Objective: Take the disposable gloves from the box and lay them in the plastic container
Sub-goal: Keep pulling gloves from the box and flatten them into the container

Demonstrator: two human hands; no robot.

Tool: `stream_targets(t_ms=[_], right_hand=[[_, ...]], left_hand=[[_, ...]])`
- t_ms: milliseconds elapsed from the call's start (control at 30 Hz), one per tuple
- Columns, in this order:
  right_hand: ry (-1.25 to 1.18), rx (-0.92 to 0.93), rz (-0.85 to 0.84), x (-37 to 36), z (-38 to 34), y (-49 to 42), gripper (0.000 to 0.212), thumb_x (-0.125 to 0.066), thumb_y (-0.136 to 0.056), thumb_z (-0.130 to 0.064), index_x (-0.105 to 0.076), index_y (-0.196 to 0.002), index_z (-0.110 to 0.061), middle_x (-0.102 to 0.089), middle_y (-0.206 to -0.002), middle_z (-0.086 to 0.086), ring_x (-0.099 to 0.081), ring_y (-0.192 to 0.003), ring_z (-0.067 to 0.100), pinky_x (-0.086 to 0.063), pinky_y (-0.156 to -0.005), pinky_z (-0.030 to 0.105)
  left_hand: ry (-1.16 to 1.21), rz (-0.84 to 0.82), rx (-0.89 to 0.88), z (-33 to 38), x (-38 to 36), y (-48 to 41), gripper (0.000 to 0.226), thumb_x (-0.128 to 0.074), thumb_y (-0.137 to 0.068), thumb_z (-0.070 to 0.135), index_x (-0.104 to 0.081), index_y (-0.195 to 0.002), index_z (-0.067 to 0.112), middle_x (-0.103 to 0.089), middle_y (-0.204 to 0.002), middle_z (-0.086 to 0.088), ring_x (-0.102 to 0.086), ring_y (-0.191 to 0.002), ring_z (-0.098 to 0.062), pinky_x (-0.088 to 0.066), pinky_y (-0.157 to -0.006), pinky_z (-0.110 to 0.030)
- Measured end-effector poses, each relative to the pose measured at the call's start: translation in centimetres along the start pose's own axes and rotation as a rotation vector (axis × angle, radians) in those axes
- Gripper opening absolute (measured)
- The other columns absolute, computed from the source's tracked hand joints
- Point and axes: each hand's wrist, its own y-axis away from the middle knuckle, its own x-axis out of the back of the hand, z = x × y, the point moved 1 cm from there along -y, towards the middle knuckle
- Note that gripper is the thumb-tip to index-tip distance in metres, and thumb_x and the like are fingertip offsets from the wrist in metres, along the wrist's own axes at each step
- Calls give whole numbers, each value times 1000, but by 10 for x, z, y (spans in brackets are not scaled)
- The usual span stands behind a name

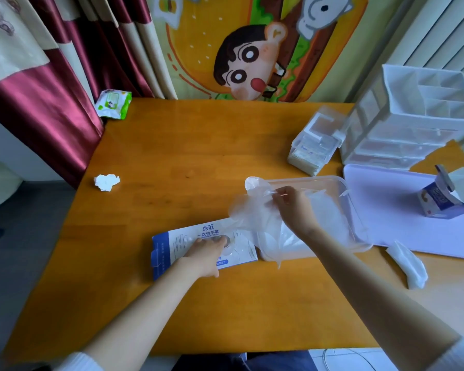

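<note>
Head view. The right hand [292,207] pinches a clear disposable glove [252,210] between thumb and fingertips, above the left end of the plastic container [359,236]. The container lies at 3 o'clock of the glove box [177,245], with more clear film already in it. The left hand [206,253] lies palm-down on the box with its fingertips at the dispensing opening. Whether it pinches a further glove cannot be told.

The glove appears thin, limp and nearly weightless, and likely to cling and bunch. It is best pinched at the cuff and spread flat.

On the wooden table [198,156], taken from the box:
- a crumpled tissue [106,182] at 10 o'clock
- a wet-wipe pack [113,103] at 11 o'clock
- a drawer organiser [413,116] at 2 o'clock
- a flat lid [399,223] bearing a small carton [437,202], beyond the container

None of these lies between the box and the container.
</note>
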Motion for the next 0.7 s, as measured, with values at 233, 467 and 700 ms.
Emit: stream_targets(t_ms=[233,467,700], right_hand=[[-81,-95,11,8,4,6,25,-46,-99,-22,-56,-108,-1,-63,-85,7,-61,-69,20,-52,-52,26],[-262,-186,-41,18,0,8,23,-40,-101,-23,-50,-108,-3,-57,-87,7,-61,-81,25,-55,-65,40],[-435,-316,33,32,7,-1,20,-40,-97,-12,-45,-113,-1,-56,-103,14,-61,-85,21,-58,-60,35]], left_hand=[[343,374,-11,5,39,12,40,-44,-98,8,-41,-136,18,-43,-141,2,-41,-129,-18,-37,-106,-32],[859,595,89,35,55,12,29,-41,-100,26,-42,-129,20,-45,-128,6,-45,-114,-11,-40,-80,-19],[466,688,7,88,61,25,43,-36,-88,61,-50,-97,22,-47,-101,8,-40,-98,-12,-34,-86,-29]])
